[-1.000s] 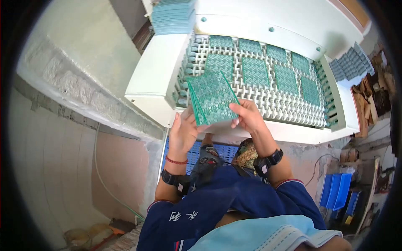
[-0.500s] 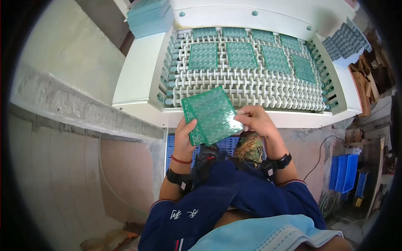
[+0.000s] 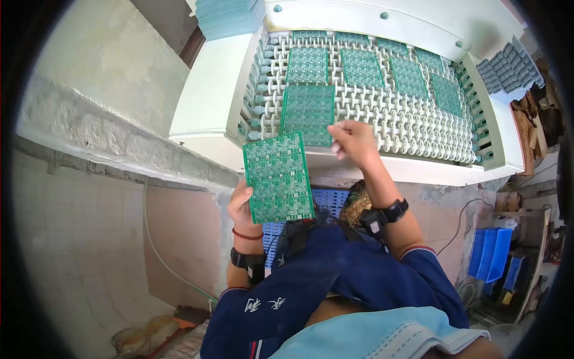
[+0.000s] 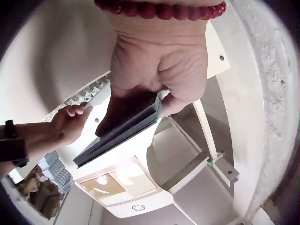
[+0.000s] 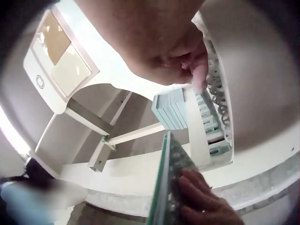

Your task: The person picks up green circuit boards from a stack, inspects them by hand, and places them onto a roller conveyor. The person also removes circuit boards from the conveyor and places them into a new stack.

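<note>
My left hand grips a small stack of green circuit boards by its left edge, thumb on top; in the left wrist view the boards show edge-on between thumb and fingers. My right hand pinches the right edge of a single green board, which lies over the near left part of the white roller conveyor. Whether that board rests fully on the rollers cannot be told. In the right wrist view my right hand has its fingers curled at the conveyor's side.
Several boards lie in rows farther up the rollers. A tall stack of boards stands on the machine's left ledge, and grey corrugated racks are at its right. Blue bins stand at the lower right.
One board has come away from the held stack and is over the rollers with my right hand. My left hand has kept the others, now turned more upright in view. The row on the rollers sits farther up.
</note>
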`<act>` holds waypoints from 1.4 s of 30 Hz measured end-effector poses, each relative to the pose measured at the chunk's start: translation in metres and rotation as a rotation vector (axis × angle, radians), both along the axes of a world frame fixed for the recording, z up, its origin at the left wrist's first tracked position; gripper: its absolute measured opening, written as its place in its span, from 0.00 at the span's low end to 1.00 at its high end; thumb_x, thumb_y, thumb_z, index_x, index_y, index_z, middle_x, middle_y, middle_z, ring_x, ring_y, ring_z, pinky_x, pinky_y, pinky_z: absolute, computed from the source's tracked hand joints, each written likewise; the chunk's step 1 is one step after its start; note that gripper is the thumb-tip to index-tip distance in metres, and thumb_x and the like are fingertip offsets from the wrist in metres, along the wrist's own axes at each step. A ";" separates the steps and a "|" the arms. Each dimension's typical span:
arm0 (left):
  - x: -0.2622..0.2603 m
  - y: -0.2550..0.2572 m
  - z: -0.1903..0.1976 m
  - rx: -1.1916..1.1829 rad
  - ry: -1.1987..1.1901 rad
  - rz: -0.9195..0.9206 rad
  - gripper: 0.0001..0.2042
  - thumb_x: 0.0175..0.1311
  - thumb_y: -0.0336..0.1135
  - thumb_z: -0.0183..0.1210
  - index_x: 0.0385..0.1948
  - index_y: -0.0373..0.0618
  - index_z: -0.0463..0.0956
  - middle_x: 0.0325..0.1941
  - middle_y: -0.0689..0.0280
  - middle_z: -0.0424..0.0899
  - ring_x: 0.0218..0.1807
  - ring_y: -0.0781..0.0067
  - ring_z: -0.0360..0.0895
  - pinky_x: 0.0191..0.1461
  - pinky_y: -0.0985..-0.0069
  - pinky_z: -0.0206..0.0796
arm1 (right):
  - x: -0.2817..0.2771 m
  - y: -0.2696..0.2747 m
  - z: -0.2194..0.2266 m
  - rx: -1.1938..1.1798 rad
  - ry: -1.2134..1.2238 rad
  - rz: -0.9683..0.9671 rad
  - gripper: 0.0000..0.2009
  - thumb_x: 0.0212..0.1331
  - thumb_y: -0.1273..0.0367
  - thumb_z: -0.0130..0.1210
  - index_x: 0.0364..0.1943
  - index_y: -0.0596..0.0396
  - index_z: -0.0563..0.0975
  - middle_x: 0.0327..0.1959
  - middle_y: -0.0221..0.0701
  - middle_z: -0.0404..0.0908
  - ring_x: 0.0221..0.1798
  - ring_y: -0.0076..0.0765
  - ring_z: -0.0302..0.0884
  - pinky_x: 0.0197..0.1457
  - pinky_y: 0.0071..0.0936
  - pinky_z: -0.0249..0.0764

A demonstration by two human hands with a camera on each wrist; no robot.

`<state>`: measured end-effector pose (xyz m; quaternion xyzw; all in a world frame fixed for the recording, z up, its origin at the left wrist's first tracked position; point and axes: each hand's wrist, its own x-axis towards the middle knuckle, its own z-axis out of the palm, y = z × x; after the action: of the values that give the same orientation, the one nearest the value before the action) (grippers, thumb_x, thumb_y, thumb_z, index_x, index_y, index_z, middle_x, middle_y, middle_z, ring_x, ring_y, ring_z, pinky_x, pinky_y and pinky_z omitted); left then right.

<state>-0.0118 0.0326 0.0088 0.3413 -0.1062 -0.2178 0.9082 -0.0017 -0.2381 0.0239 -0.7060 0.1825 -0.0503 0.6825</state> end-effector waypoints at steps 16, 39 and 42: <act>0.008 -0.056 0.012 0.115 0.040 -0.056 0.23 0.59 0.26 0.51 0.56 0.30 0.61 0.53 0.52 0.73 0.52 0.62 0.74 0.55 0.67 0.67 | -0.068 -0.066 0.010 -0.573 -0.122 -0.171 0.18 0.49 0.58 0.64 0.35 0.61 0.81 0.26 0.33 0.81 0.27 0.23 0.74 0.30 0.24 0.71; 0.011 -0.050 -0.004 -0.033 0.054 -0.156 0.26 0.59 0.35 0.46 0.57 0.26 0.58 0.55 0.47 0.70 0.54 0.57 0.73 0.59 0.65 0.64 | -0.129 -0.301 0.021 -0.743 0.199 -0.530 0.14 0.50 0.61 0.60 0.30 0.60 0.82 0.14 0.31 0.77 0.17 0.27 0.74 0.22 0.27 0.68; 0.011 -0.055 -0.004 0.001 0.033 -0.155 0.26 0.58 0.35 0.46 0.57 0.26 0.58 0.55 0.48 0.71 0.53 0.58 0.73 0.58 0.66 0.64 | -0.137 -0.303 0.005 -1.181 0.226 -0.580 0.15 0.48 0.58 0.60 0.32 0.55 0.83 0.21 0.37 0.81 0.25 0.40 0.80 0.31 0.33 0.73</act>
<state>-0.0008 -0.0227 0.0043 0.3287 -0.1170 -0.2930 0.8902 -0.1388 -0.5414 0.0294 -0.8844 0.3772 -0.2490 0.1166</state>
